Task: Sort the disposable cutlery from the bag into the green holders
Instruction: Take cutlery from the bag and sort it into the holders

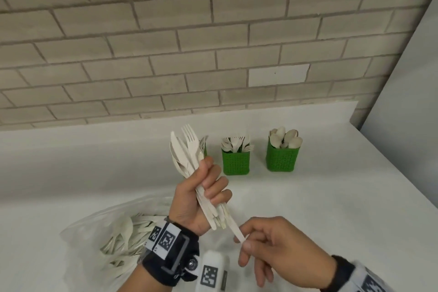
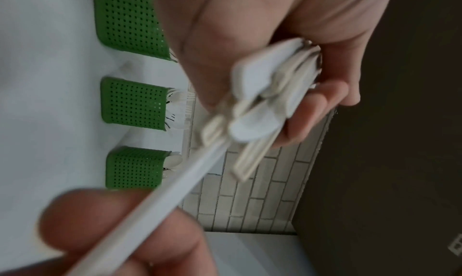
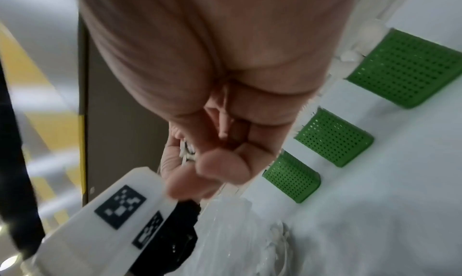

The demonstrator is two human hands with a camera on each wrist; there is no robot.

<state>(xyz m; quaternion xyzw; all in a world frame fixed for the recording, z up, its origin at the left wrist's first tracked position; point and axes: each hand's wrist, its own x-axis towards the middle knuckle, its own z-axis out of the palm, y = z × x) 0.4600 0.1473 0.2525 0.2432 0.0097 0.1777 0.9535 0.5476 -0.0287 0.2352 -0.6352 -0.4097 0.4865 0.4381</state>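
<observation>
Cutlery bundle (image 1: 189,161) stands upright in front of the green holders (image 1: 235,161), the left hand (image 1: 201,199) wrapped round its handles. The right hand (image 1: 267,242), below the bundle, pinches one handle (image 1: 237,232) between thumb and forefinger. To free that piece cleanly, pull along its length — the left grip loosened slightly — so neighbours stay put. The bag (image 1: 102,237) lies nearer than the holders.

Grey brick wall (image 1: 166,42) far behind white counter (image 1: 308,197); plain white wall (image 1: 407,92) at right.
</observation>
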